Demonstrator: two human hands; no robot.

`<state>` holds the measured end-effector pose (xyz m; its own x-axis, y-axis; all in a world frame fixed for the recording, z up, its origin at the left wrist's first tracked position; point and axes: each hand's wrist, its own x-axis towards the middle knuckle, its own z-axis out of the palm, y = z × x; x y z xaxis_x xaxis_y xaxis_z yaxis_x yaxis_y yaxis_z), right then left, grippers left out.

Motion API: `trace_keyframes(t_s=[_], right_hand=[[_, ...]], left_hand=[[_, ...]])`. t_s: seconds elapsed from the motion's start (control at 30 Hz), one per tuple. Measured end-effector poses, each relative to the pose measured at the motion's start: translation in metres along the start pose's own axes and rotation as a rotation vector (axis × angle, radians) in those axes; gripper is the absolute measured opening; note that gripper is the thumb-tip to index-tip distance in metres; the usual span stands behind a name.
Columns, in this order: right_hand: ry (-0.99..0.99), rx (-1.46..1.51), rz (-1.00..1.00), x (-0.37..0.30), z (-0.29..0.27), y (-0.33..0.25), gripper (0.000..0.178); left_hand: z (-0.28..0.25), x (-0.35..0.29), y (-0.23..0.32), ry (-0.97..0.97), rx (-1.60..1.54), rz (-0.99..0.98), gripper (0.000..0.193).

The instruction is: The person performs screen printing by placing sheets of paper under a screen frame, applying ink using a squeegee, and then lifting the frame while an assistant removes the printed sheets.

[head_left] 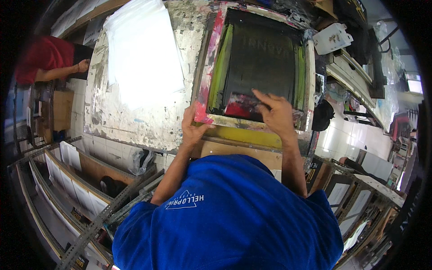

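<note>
A screen-printing frame with paint-stained edges lies on the table in front of me. Black ink covers much of its mesh, and yellow-green strips show along both sides. At the frame's near left corner, my left hand is closed on the edge, thumb toward the near side. A red, ink-smeared squeegee rests across the near end of the mesh, slightly blurred. Over it is my right hand, gripping it with the index finger reaching forward; the palm hides part of the squeegee.
White sheets lie stacked on the stained table, left of the frame. A white plastic container stands beyond the frame's right side. Racks fill the near left. Another person in a red top is at the far left.
</note>
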<state>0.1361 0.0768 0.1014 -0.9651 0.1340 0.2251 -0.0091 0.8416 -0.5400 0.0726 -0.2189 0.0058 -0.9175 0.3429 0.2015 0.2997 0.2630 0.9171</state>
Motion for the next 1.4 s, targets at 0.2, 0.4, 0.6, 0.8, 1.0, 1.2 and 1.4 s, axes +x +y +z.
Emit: trace_keyframes(t_s=[0.2, 0.4, 0.6, 0.8, 1.0, 1.2, 1.4], right_hand=[[-0.206, -0.252, 0.099, -0.003, 0.037, 0.006, 0.075], [0.004, -0.258, 0.031, 0.075, 0.056, 0.066, 0.079], [0.122, -0.382, -0.04, 0.179, 0.056, 0.127, 0.08], [0.173, -0.397, -0.076, 0.258, 0.058, 0.166, 0.08], [0.079, -0.233, -0.206, 0.303, 0.031, 0.188, 0.062], [0.033, -0.269, -0.118, 0.259, 0.034, 0.157, 0.054], [0.051, -0.301, -0.089, 0.164, 0.024, 0.095, 0.052]], left_hand=[[0.001, -0.003, -0.017, -0.003, 0.378, 0.139, 0.083], [-0.002, -0.007, -0.013, -0.025, 0.382, 0.062, 0.083], [-0.005, -0.009, -0.01, -0.046, 0.395, 0.062, 0.086], [-0.006, -0.011, -0.012, -0.054, 0.39, 0.054, 0.088], [-0.005, -0.01, -0.014, -0.034, 0.334, 0.06, 0.089], [-0.008, -0.01, -0.005, -0.081, 0.272, 0.025, 0.089], [-0.001, -0.014, 0.0, 0.031, 0.155, 0.041, 0.086]])
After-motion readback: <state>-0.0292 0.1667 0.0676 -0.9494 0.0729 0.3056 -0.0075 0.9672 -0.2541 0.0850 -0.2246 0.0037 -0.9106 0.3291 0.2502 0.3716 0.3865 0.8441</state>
